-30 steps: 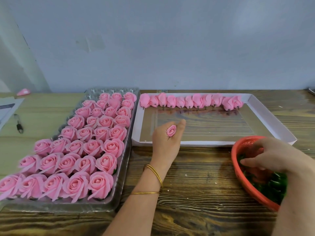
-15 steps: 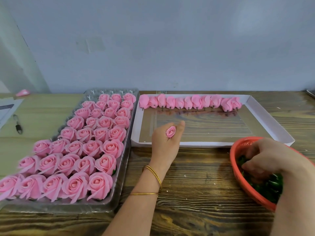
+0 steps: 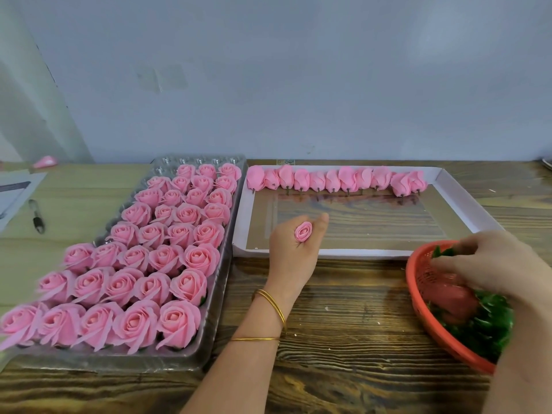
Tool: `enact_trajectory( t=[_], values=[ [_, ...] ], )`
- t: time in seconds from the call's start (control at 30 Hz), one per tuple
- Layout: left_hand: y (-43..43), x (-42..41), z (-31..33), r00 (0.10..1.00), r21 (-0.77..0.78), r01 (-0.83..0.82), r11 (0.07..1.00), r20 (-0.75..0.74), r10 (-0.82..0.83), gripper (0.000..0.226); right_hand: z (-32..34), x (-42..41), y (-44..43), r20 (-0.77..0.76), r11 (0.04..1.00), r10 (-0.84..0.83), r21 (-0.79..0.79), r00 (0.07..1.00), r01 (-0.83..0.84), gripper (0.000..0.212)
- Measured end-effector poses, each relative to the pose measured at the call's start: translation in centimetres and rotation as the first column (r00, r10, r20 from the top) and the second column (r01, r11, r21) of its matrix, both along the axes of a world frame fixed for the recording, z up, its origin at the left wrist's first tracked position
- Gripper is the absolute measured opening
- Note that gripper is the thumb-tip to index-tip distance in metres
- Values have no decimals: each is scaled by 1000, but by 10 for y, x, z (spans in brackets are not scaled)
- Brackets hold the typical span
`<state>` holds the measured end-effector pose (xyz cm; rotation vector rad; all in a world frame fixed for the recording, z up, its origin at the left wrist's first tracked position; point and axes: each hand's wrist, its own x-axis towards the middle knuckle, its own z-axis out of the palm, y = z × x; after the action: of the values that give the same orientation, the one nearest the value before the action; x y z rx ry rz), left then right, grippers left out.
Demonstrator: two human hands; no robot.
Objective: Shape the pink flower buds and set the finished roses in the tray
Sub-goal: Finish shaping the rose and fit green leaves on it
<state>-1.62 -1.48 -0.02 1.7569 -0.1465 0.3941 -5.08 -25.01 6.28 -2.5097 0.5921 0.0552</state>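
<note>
My left hand (image 3: 294, 255) holds a small pink flower bud (image 3: 303, 231) upright in its curled fingers, over the near edge of the white tray (image 3: 352, 254). A row of closed pink buds (image 3: 334, 180) lies along that tray's far side. On the left, a clear plastic tray (image 3: 209, 361) is packed with several open pink roses (image 3: 167, 255). My right hand (image 3: 490, 261) reaches into the red basket (image 3: 418, 297), and its fingertips pinch a green leaf piece (image 3: 442, 252) near the rim; the hand is blurred.
The basket holds a heap of green leaf pieces (image 3: 484, 324) at the right edge of the wooden table (image 3: 343, 324). A pen (image 3: 37, 216) and papers (image 3: 15, 192) lie far left. A wall stands close behind the trays.
My right hand has risen from deep in the basket toward its far rim, with a green piece at its fingertips. My left hand and the bud have stayed where they were.
</note>
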Motion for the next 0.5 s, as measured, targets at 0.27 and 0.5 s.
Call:
enact_trajectory(
  t=[0.27,0.5],
  values=[
    [0,0,0,1000,10,10,1000,8,-10,52,0,1,5,464,970,-8,220,886,-106,12],
    [0,1,0,1000,19,17,1000,-12,-17,47,13,-4,41,695,773,96,399,712,-494,5]
  ],
)
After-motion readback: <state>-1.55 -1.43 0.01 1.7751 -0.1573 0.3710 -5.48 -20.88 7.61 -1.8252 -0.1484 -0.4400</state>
